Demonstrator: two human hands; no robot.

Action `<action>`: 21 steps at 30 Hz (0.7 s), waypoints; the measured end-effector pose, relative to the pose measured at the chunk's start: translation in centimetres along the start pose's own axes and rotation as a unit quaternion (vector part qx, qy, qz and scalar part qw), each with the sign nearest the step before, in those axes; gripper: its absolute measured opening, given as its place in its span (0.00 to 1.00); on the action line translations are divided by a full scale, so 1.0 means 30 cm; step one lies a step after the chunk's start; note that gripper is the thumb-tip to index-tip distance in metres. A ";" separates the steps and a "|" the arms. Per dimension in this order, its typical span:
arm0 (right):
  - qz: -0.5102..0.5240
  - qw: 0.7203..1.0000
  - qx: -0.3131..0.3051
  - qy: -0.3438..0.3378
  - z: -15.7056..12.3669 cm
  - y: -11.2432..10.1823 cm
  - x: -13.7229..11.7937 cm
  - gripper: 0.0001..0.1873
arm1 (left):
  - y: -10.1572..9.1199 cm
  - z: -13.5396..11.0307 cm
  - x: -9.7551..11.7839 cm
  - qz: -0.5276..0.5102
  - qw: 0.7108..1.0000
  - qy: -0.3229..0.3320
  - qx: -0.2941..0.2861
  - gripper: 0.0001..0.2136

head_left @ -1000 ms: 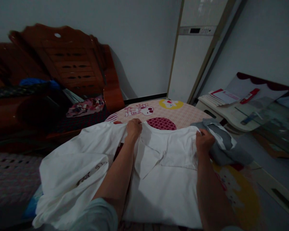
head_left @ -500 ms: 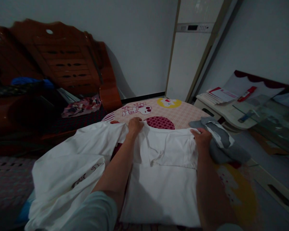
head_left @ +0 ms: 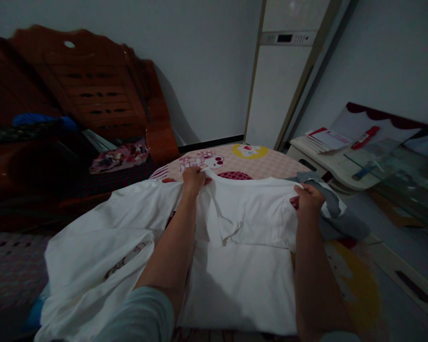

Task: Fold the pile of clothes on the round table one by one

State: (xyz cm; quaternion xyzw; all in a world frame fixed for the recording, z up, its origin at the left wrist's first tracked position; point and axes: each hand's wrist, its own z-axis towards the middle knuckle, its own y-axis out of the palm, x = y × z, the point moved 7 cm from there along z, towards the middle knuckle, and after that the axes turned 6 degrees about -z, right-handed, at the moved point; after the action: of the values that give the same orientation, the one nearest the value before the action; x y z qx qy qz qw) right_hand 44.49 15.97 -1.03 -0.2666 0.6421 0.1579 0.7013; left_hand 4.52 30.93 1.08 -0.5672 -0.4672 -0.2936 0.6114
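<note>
As left hand (head_left: 193, 178) and right hand (head_left: 308, 199) hold the white shirt (head_left: 257, 213), each grip clamps its edge. Grey garment (head_left: 342, 225) beside.

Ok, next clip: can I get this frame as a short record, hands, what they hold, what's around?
Setting: table with a patterned cloth, dim room
Left hand: grips the far edge of the white shirt
Right hand: grips the same edge, further right
White shirt: partly folded, lying on the table
Nearby: grey garment on the right, second white garment on the left, wooden chair behind
</note>
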 end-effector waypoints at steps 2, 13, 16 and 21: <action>0.061 0.998 -0.009 0.033 -0.004 0.022 0.021 0.15 | 0.004 0.005 -0.004 0.036 0.999 0.030 0.011 0.11; -0.332 0.894 -0.132 -0.270 -0.060 0.180 0.023 0.21 | 0.119 -0.053 -0.085 0.217 0.956 0.194 0.022 0.17; -0.362 0.851 -0.150 -0.350 -0.115 0.217 -0.025 0.26 | 0.132 -0.047 -0.085 0.197 0.952 0.233 -0.014 0.21; -0.435 0.773 -0.227 -0.403 -0.198 0.298 -0.005 0.21 | 0.141 -0.046 -0.080 0.164 0.955 0.238 -0.061 0.23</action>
State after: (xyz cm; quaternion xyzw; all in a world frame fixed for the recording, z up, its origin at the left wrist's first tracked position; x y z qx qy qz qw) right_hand 34.59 19.80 -2.62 -0.5805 0.0618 0.0703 0.8089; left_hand 7.67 29.97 -2.77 -0.5859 -0.1903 -0.3432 0.7090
